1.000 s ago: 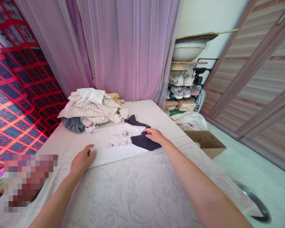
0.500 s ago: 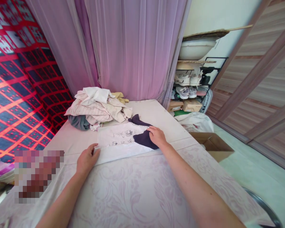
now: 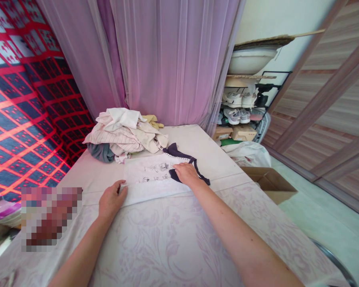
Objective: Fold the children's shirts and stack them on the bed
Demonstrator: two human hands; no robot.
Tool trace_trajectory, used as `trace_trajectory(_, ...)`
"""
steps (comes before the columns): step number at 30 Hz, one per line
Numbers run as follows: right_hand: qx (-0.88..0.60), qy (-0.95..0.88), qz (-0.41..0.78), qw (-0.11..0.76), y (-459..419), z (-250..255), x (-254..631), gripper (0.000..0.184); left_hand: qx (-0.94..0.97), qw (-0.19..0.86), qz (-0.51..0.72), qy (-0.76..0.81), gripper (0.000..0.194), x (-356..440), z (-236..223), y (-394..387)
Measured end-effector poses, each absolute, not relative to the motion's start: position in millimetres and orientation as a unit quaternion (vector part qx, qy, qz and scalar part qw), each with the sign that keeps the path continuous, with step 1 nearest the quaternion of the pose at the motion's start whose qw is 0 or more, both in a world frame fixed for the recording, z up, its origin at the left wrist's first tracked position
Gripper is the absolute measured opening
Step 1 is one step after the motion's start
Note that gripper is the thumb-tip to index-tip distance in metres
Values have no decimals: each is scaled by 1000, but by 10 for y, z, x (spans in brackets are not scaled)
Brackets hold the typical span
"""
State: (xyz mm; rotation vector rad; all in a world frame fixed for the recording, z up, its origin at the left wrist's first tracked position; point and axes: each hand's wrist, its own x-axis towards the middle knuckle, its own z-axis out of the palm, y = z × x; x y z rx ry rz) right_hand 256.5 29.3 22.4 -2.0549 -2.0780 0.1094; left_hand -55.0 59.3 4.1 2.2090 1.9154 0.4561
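Observation:
A white shirt (image 3: 146,169) with black printed drawings and dark sleeves lies on the table, its near side folded over in a long strip. At its left, hem end, my left hand (image 3: 112,201) has its thumb and fingers curled on the edge of the cloth. My right hand (image 3: 186,173) lies over the dark sleeve and the print near the collar, fingers stretched out and pressing down. The palm hides part of the sleeve. The dark neckband curves out to the right of the hand.
A heap of crumpled clothes (image 3: 125,133) sits behind the shirt on the patterned tablecloth (image 3: 167,243). Purple curtains (image 3: 167,59) hang at the back. An open cardboard box (image 3: 267,181) and a shoe rack (image 3: 242,105) stand right of the table. A blurred-out patch covers something at left.
My right hand has moved left over the shirt, bringing the dark sleeve inward onto the print and uncovering the neckband. My left hand stays at the hem.

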Motion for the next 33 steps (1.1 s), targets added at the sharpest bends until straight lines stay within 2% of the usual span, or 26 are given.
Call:
trace_trajectory(7,-696,-711,53,82,544,275,2498,21,743,92,165,642,40,-565,-8,601)
trace_trajectory(16,-716,-686,12,127,389,107,2456,28,734,108,192,643,40,-561,-28,601)
trace_trajectory(20,-722,-676,7,145,242,41,2470,38,727,118,203,646,42,-572,-39,617)
trace_trajectory(25,-748,-652,59,107,62,-86,2546,51,720,125,208,650,42,-578,-39,614)
trace_trajectory(29,-755,-645,77,95,27,-57,2544,52,729,117,200,644,43,-569,-33,609)
trace_trajectory(33,-742,-657,40,129,-91,48,2572,50,732,132,198,638,44,-610,-18,634)
